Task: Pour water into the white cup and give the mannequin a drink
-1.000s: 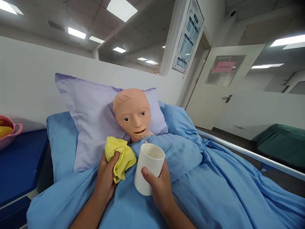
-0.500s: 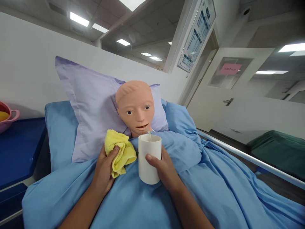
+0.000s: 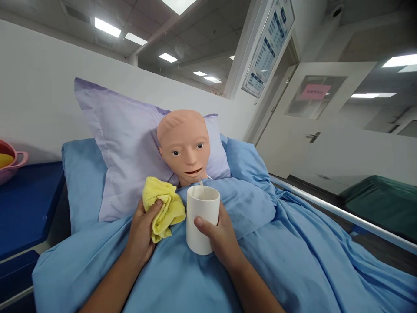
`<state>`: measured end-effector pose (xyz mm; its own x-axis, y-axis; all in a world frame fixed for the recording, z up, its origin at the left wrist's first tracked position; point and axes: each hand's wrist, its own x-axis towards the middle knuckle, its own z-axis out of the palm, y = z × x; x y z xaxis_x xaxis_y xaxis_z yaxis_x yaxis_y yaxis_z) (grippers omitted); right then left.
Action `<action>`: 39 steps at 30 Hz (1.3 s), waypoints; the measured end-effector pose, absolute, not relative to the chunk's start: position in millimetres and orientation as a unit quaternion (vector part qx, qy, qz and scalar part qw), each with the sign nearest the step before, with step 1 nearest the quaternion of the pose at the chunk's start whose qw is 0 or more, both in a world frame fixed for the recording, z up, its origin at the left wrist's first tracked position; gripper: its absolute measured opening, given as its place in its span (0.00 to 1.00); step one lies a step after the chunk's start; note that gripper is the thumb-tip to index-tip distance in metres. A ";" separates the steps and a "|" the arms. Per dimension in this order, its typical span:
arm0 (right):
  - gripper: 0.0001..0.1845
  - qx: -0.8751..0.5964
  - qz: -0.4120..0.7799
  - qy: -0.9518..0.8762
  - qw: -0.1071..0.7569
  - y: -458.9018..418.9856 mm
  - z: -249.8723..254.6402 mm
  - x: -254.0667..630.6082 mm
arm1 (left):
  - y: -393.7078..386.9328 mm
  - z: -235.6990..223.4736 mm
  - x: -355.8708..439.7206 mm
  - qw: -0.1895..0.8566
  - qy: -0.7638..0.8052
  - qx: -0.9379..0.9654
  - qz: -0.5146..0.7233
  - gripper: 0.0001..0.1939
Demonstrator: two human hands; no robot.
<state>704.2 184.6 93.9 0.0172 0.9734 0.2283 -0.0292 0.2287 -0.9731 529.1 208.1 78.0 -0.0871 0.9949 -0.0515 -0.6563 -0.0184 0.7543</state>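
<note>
A training manikin lies in the bed with its head on a lilac pillow, covered by a blue quilt. My left hand is closed around a crumpled yellow towel, held just below the manikin's chin on its left. My right hand grips a white cup close under the manikin's mouth. A thin straw sticks up out of the cup toward the mouth.
A dark blue bedside table stands at the left with a pink basin on it. A metal bed rail runs along the right. Behind it are a green-covered bed and a white door.
The view first rose and drew nearer to the manikin. The cup came up toward its mouth and has since dropped slightly. The towel hand has stayed in place.
</note>
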 end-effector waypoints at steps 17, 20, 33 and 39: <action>0.35 -0.444 0.416 -0.557 0.565 181.2 94.4 700.7 | 207.0 77.8 529.1 0.615 0.324 0.270 0.666 0.29; 0.34 -0.453 0.402 -0.550 0.575 181.2 93.6 700.2 | 207.0 76.6 528.5 0.614 0.326 0.268 0.667 0.29; 0.33 -0.461 0.392 -0.547 0.579 179.7 96.3 697.1 | 205.1 76.8 528.2 0.617 0.324 0.268 0.665 0.30; 0.33 -0.471 0.386 -0.535 0.585 176.6 97.4 693.4 | 204.6 75.6 527.1 0.613 0.328 0.272 0.665 0.29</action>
<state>693.4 176.6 97.4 0.1289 0.9563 0.2625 0.0525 0.2577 -0.9648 527.1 204.6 75.6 -0.0991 0.9942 -0.0407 -0.6363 -0.0319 0.7708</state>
